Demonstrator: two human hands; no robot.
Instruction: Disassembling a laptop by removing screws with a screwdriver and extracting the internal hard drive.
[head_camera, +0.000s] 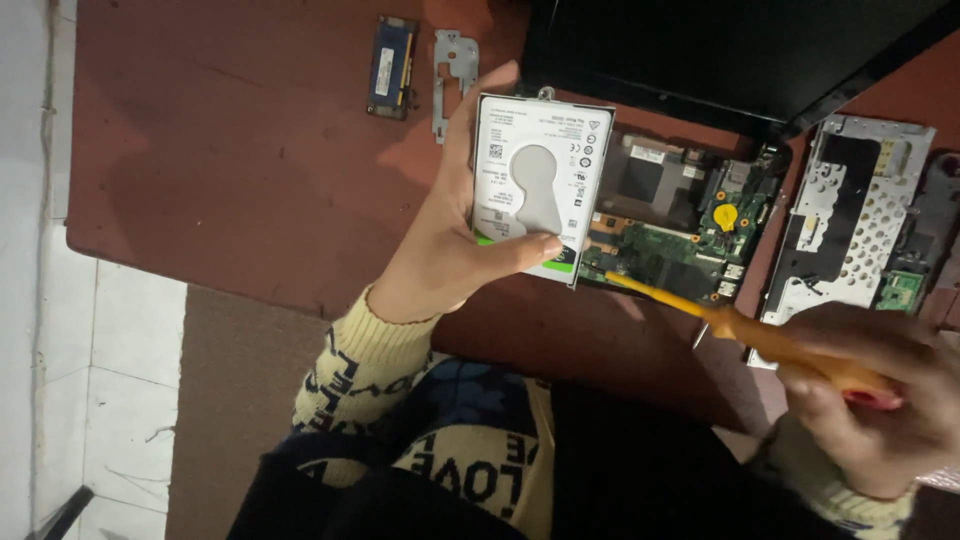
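Now hard drive (540, 185) pinched btwn left hand (440, 250) thumb & fingers (480, 95).

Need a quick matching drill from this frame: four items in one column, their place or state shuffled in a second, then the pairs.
1. hard drive
2. screwdriver
3. memory module
4. circuit board

A. lying on the red-brown table, far left
B. held in the left hand
C. exposed inside the opened laptop
D. gripped in the right hand

Pairs: 1-B, 2-D, 3-A, 4-C
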